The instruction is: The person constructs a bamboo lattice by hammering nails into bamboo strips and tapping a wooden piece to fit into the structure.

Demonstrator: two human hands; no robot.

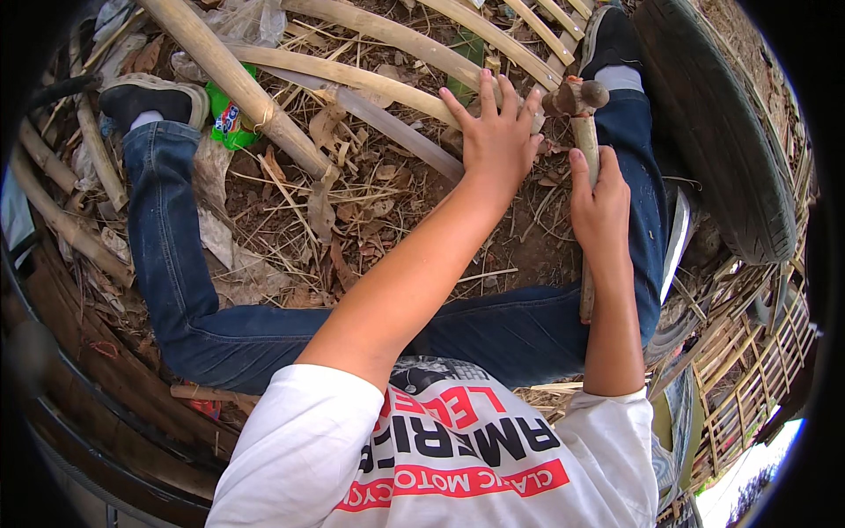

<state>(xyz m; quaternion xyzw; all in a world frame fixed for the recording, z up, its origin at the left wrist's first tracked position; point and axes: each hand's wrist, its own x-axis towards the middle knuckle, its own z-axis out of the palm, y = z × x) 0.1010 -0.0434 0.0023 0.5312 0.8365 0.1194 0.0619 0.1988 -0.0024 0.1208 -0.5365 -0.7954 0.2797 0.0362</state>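
My right hand is closed around the wooden handle of a hammer, its thumb lying along the shaft. The rusty hammer head is raised beside the fingertips of my left hand, over the ends of the bamboo strips. My left hand is spread with its fingers apart, pressing on a curved bamboo strip. More bamboo strips fan out beyond it, and their far ends run out of view. A flat greyish slat passes below that strip toward my left wrist.
A thick bamboo pole slants across the upper left, next to a green packet. At the right stands a black tyre, with a woven bamboo lattice below it. Dry leaves and straw cover the soil between my outstretched legs.
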